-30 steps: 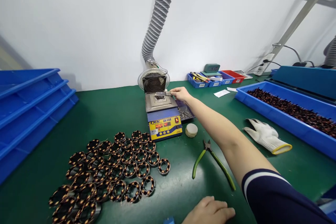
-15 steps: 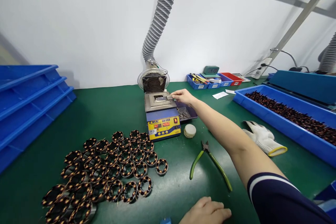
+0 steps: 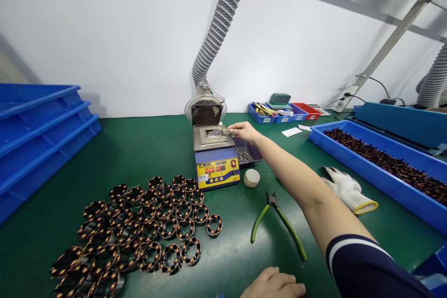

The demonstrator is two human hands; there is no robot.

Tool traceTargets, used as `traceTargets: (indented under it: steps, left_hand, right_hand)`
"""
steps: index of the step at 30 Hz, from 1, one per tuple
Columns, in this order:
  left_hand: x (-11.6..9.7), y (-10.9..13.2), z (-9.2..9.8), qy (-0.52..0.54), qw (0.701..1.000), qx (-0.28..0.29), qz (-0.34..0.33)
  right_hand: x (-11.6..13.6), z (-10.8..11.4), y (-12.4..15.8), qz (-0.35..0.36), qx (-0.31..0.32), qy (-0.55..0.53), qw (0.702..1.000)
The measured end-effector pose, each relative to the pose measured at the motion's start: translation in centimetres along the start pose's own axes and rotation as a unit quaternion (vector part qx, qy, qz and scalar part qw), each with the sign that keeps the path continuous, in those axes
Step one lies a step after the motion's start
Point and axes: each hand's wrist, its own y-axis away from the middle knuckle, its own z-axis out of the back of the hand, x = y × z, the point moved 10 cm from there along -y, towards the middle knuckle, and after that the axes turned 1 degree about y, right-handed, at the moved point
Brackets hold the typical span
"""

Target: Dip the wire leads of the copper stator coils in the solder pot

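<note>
My right hand (image 3: 243,131) reaches far across the green bench and pinches a thin flat metal blade (image 3: 223,132) laid over the square well of the solder pot (image 3: 215,154), a blue and yellow box with red digits. My left hand (image 3: 274,284) rests on the mat at the bottom edge, fingers curled loosely, nothing visible in it. Several copper-wound stator rings (image 3: 139,233) lie in a cluster at the near left.
Green-handled cutters (image 3: 277,223) and a round white tin (image 3: 252,178) lie right of the pot. A white glove (image 3: 347,188) lies beside a long blue tray (image 3: 375,163) of dark parts. Stacked blue trays (image 3: 38,135) sit left; a fan (image 3: 205,112) and grey hose behind.
The camera has tilted slightly, shifting the scene. My right hand stays at the pot with the blade, moving only a little over the well. My left hand stays put.
</note>
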Motion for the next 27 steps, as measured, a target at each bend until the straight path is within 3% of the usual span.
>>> traceTargets:
  steps: [5,9,16,19,27]
  left_hand:
    - [-0.2,-0.1,0.2,0.016,1.000,0.001,-0.007]
    - [-0.7,-0.4,1.3,0.009,1.000,-0.014,-0.025]
    - [-1.8,-0.1,0.8,-0.099,0.990,-0.061,-0.083]
    - [-1.8,0.0,0.4,-0.127,0.987,-0.054,-0.083]
    - [-3.1,0.1,2.9,-0.152,0.978,-0.036,-0.137]
  right_hand:
    - [0.8,2.8,1.0,0.013,-0.048,0.035,0.998]
    - [1.8,3.4,2.4,0.020,-0.060,0.077,0.995]
    - [1.8,1.1,3.8,-0.030,-0.045,0.088,0.995]
    - [1.6,-0.2,4.1,-0.054,-0.040,0.061,0.996]
    - [1.5,-1.8,4.5,-0.073,-0.029,0.005,0.997]
